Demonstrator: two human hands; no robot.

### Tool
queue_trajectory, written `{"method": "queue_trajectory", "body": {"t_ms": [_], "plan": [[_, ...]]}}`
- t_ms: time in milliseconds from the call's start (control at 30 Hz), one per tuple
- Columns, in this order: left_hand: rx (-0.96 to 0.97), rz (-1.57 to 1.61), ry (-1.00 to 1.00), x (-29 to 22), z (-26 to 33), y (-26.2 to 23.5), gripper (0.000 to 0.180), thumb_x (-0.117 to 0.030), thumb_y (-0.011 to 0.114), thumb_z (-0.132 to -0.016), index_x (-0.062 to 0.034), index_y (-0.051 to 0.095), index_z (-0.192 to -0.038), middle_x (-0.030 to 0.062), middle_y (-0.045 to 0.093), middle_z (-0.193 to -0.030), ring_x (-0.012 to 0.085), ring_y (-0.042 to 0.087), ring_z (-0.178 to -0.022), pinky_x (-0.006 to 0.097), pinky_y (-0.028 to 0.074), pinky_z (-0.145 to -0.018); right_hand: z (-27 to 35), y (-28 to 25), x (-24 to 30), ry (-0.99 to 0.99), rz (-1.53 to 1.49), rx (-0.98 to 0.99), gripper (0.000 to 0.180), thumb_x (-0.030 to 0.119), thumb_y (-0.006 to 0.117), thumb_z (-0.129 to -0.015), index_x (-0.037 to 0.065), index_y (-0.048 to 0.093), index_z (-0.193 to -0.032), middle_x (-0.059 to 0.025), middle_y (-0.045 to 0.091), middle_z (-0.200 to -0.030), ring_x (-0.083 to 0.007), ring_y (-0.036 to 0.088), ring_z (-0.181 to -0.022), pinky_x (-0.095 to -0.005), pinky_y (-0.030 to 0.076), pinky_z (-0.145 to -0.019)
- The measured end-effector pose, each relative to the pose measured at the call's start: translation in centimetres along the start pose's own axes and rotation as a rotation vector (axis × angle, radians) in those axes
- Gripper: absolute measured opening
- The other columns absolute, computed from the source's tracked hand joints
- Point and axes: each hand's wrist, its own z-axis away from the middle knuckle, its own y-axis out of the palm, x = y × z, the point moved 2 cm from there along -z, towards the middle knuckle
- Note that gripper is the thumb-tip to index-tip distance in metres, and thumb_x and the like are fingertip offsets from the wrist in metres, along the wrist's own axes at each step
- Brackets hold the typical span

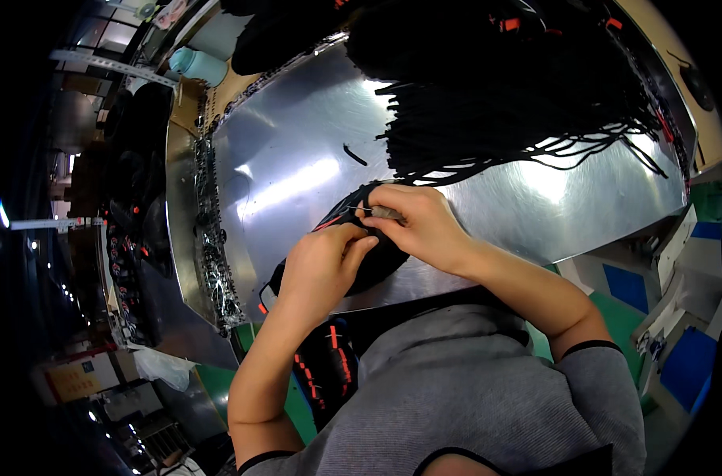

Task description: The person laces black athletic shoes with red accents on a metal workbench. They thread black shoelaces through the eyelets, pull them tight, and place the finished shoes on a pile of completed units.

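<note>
while the left hand (pixel 323 266) steadies the black red-trimmed shoe upper (pixel 361 238) on the shiny steel bench (pixel 297 159), right hand (pixel 420 226) fingers pinching a thin metal tool (pixel 383 213) should probably work slowly.

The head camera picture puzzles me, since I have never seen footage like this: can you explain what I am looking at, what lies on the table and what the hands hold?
This is one view from a wide camera worn on a person's head, looking down, so straight edges bend near the rim. There is no machine, only two bare hands. The shiny metal table fills the middle. On its far side lies a heap of black laces, and one loose black piece lies alone. The left hand and right hand meet over a black shoe part with red trim. The right hand pinches a small thin tool against it. Below is the person's grey sweater.
</note>
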Motion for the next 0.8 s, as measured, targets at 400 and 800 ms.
{"method": "queue_trajectory", "body": {"t_ms": [400,800], "plan": [[-0.094,0.006,-0.034,0.4,-0.9,1.6,0.019,-0.021,0.073,-0.088,-0.0033,0.071,-0.086,0.0140,0.065,-0.071,0.0321,0.064,-0.063,0.040,0.049,-0.060,5.0,-2.0,0.7,0.363,-0.135,0.228,0.018,0.015,0.056,-0.102,-0.001,0.051,-0.110,-0.0102,0.072,-0.086,-0.0219,0.068,-0.080,-0.0336,0.052,-0.074],[-0.059,0.067,-0.084,0.6,-0.8,1.6,0.018,-0.018,0.074,-0.087,-0.0006,0.070,-0.087,0.0131,0.064,-0.069,0.0247,0.061,-0.059,0.035,0.048,-0.059,4.8,-1.1,-0.4,0.257,0.027,0.250,0.019,0.014,0.059,-0.099,-0.001,0.050,-0.105,-0.0122,0.073,-0.082,-0.0300,0.071,-0.076,-0.0381,0.053,-0.069]]}}
